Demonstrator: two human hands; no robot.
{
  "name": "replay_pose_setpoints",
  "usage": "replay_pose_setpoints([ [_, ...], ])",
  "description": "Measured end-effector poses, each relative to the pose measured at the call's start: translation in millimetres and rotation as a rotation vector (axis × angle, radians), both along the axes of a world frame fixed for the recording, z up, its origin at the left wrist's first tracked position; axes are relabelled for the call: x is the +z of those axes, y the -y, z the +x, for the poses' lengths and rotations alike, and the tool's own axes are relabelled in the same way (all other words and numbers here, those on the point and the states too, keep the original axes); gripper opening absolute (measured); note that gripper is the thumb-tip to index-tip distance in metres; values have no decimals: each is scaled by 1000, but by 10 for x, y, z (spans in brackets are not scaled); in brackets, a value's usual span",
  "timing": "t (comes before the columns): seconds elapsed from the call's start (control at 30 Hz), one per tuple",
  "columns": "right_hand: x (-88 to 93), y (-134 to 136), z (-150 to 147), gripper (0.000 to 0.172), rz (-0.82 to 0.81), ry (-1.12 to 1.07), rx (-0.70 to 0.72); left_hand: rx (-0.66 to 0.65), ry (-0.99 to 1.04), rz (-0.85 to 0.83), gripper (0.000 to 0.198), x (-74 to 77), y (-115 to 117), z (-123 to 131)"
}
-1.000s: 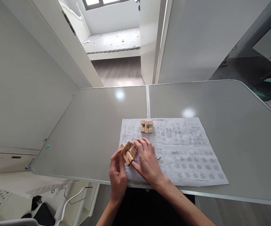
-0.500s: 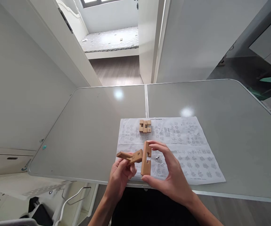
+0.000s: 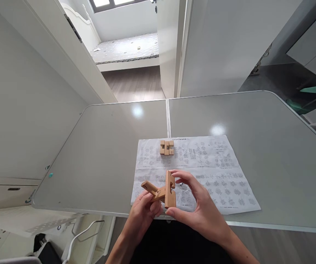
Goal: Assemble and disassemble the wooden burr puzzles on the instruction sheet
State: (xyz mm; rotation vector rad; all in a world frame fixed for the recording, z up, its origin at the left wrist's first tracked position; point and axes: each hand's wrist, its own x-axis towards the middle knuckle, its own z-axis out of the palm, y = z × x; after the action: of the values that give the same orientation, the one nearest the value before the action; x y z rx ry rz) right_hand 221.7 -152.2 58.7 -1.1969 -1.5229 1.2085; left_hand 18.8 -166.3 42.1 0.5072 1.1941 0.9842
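Observation:
Near the front edge of the table, my left hand [image 3: 144, 211] grips two joined wooden pieces [image 3: 158, 193], one slanting up to the left. My right hand [image 3: 199, 196] pinches a notched wooden bar [image 3: 170, 194] between thumb and fingers at its two ends. The bar stands across the right end of the joined pieces and appears to touch them; its notches face right. Beyond the hands, a small block assembly [image 3: 167, 147] rests on a printed sheet [image 3: 215, 176]. A small shiny item [image 3: 181, 186] lies on the sheet, partly behind the bar.
The grey folding table [image 3: 105, 154] has a seam down its middle. A small teal item [image 3: 51, 175] is at its left edge. White shelving [image 3: 92, 234] stands below left, and a bed [image 3: 127, 47] shows through the doorway.
The joined pieces have moved right and now meet the notched bar, covering the number 2 that showed before. The camera view has shifted slightly.

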Motion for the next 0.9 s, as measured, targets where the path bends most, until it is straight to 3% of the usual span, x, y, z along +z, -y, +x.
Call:
replay_pose_setpoints([
  [0.27, -41, 36, 15, 55, -192, -100, -43, -96, 228, -99, 35, -27, -3, 22],
  [0.7, -62, 107, -47, 51, -177, -117, -91, -71, 206, -91, 37, -98, 54, 21],
  [0.9, -50, 87, 0, 49, -266, -231, -42, -107, 206, -91, 37, -129, 80, -45],
])
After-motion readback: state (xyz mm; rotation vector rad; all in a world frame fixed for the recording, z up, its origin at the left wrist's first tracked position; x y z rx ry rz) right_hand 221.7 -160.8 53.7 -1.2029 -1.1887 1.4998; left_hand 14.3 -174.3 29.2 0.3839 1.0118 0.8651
